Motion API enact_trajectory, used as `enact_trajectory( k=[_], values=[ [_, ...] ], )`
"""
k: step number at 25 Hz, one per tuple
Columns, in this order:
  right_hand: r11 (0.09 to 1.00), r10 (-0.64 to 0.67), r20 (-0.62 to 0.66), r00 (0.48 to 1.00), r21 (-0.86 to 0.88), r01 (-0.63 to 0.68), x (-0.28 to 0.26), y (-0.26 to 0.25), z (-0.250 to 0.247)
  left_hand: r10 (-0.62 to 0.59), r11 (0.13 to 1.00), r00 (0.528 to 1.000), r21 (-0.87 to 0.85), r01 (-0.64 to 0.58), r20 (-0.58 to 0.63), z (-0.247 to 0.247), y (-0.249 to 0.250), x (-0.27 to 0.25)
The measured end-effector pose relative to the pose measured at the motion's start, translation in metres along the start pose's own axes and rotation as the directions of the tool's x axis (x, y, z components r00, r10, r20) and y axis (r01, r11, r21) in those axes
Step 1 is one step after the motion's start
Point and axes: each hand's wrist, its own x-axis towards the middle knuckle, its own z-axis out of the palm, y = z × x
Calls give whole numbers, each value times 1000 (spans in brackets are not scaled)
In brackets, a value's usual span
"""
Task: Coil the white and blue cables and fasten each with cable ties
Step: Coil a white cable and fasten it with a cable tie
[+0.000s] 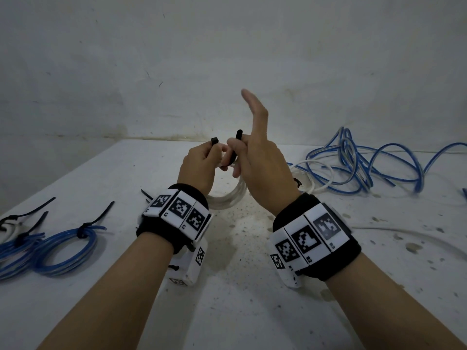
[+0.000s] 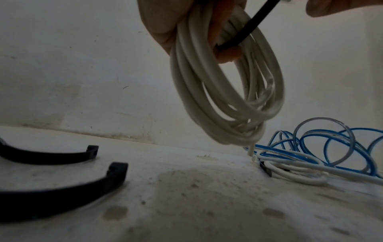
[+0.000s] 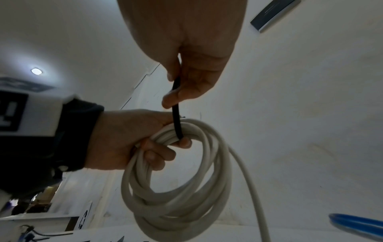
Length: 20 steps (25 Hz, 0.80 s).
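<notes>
My left hand (image 1: 202,160) grips a white cable coil (image 1: 227,195) a little above the table; its fingers curl through the loops (image 3: 176,196). A black cable tie (image 1: 233,152) wraps around the gripped part of the coil. The tie's square head (image 1: 215,140) sticks up by my left fingertips. My right hand (image 1: 235,157) pinches the tie's strap (image 3: 177,117) between thumb and fingers, with one finger pointing straight up. The coil (image 2: 228,98) hangs down, its end near the table. A loose tangle of blue cable (image 1: 366,162) lies at the back right.
Tied blue coils (image 1: 65,248) lie at the table's left edge. Two spare black ties (image 2: 62,185) lie near my left wrist. A loose white cable (image 1: 404,233) runs along the right. A stained wall (image 1: 227,59) backs the speckled table (image 1: 240,311).
</notes>
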Motion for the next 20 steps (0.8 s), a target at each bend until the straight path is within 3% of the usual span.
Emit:
enact_trajectory(
  k=[3, 6, 11, 16, 20],
  values=[
    [999, 10, -66, 998, -52, -14, -1, 0, -1, 58, 998, 998, 28, -59, 36, 8, 2, -1],
    [989, 73, -20, 997, -130, -75, 0, 5, -3, 99, 993, 992, 64, -104, 76, 15, 1, -3],
    [980, -26, -7, 1000, -197, 24, 1, 7, 1, 80, 990, 992, 107, -90, 97, 13, 0, 0],
    [994, 39, -47, 998, -96, -44, 3, 11, -2, 92, 990, 989, 100, -103, 116, 14, 0, -1],
    [986, 30, -65, 997, -162, -40, 3, 12, -2, 54, 994, 991, 90, -65, 120, 12, -2, 1]
  ],
)
